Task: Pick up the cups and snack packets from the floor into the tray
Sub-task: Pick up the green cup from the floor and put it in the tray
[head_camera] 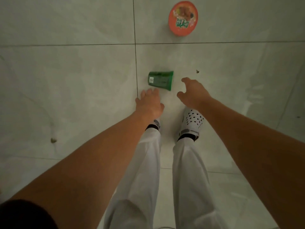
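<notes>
Reaching: both arms stretch down over white trousers and white clogs (191, 123) toward a cup lying on the floor.
Left hand (149, 104): fingers spread, palm down, empty, its fingertips just short of the cup's near side.
Right hand (192, 92): curled wide like a claw, empty, just beside the cup's rim end.
Hands together: apart from each other, neither one touching the cup yet, by my reading.
Green cup (160, 80): on its side, mouth toward the right hand, base and barcode label toward the left, close to a dark grout line.
Doing it well: I would bring the right hand around the cup's body rather than its thin rim, and let the left hand stop it rolling toward the grout line; thin cup walls probably dent if squeezed hard.
Red bowl (183, 18): round noodle tub with a printed lid, upright, well beyond the cup on the next tile; likely the next pickup.
Floor (66, 71): large pale glossy tiles, a few dark specks.
Tray: not in sight from here.
Room: dim, greenish light.
</notes>
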